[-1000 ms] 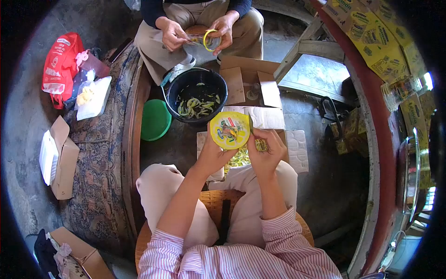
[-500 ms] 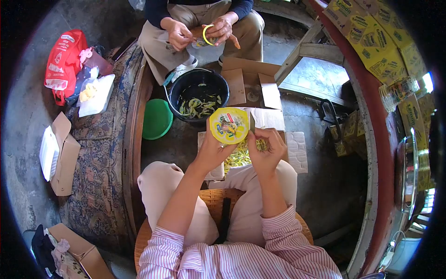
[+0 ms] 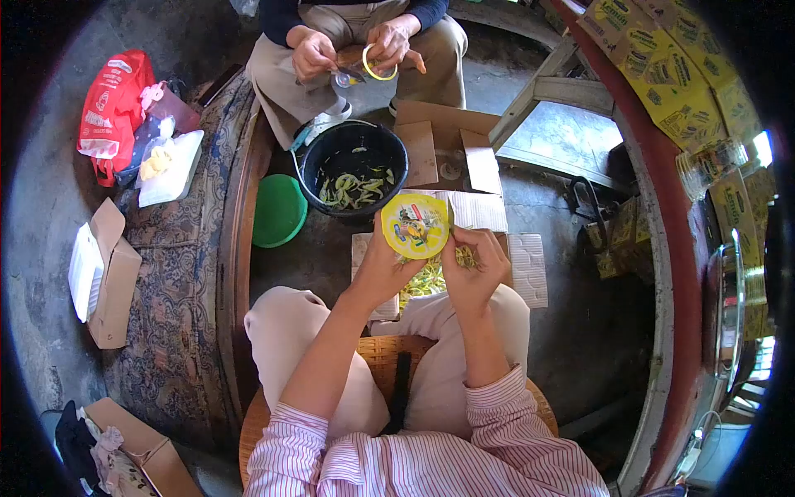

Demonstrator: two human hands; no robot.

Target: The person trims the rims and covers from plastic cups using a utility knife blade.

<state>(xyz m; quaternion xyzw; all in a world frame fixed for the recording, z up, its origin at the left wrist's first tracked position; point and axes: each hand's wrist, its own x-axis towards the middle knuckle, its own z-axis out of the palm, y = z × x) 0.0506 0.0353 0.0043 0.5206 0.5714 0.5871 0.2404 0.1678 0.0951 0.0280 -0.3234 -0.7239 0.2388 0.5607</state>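
My left hand [image 3: 379, 267] is closed round a cup with a yellow printed lid [image 3: 416, 227], its face turned up toward me. At the lid's right edge, the fingers of my right hand [image 3: 478, 269] are pinched together against a thin dark flat piece [image 3: 451, 217], whose kind I cannot make out. Below both hands, yellow-green strips [image 3: 421, 286] lie in a cardboard box, partly hidden by my hands. Beyond the lid stands a black bucket [image 3: 311, 184] with curled yellow-green strips [image 3: 356, 190] inside.
Across from me, a seated person's hands [image 3: 383, 45] hold a clear cup with a yellow ring [image 3: 379, 63]. A green basin [image 3: 279, 211] is left of the bucket, an open cardboard box [image 3: 431, 153] right of it. A patterned couch [image 3: 170, 306] runs along the left, a wooden frame [image 3: 571, 89] stands right.
The yellow lid has turned in my left hand and shifted slightly right. My right hand stays at its edge. The other person's hands have moved a little apart, the yellow ring tilting.
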